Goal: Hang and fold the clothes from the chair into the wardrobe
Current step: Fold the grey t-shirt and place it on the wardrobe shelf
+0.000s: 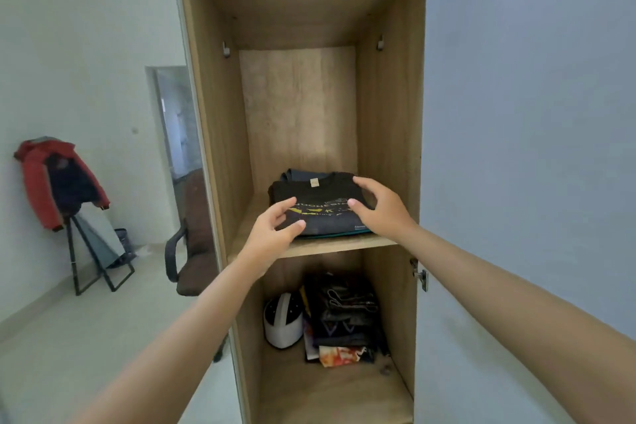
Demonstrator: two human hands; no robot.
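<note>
A folded black T-shirt point(321, 196) with a yellow print lies on top of a small stack of folded clothes on the middle shelf point(330, 242) of the open wooden wardrobe point(389, 113). My left hand point(272, 229) hovers at the stack's front left corner, fingers spread, holding nothing. My right hand point(378, 206) is over the stack's right side, fingers apart, just above or lightly touching the shirt. A brown office chair point(192, 244) stands to the left behind the wardrobe door, partly hidden; I see no clothes on its visible part.
The lower compartment holds a white helmet point(283, 320) and a pile of dark clothes and bags point(347, 317). A red and dark jacket point(55, 182) hangs on a black stand at the left wall. The wardrobe door point(203, 148) stands open on the left.
</note>
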